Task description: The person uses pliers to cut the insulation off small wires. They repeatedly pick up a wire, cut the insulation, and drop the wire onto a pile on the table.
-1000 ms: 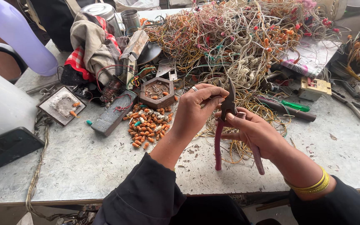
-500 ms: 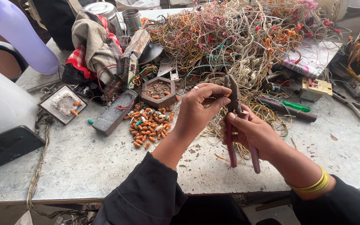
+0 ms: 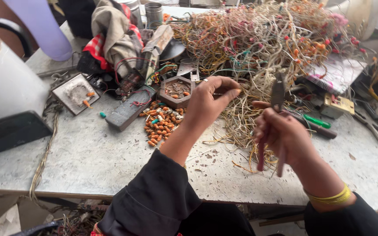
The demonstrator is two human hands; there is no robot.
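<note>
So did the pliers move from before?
Yes. The pliers in the right hand went to the right, farther from the pile of orange bits and nearer the green screwdriver.

Soft, even daylight fills the scene; shadows under the hands are faint. The far right corner is overexposed, and fine detail looks slightly soft.

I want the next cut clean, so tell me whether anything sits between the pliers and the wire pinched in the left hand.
Nothing visible does. The left hand pinches a thin wire at its fingers, and the pliers in the right hand stand upright just beside it. Only open air lies between; the tangled wire pile sits behind and below.
</note>
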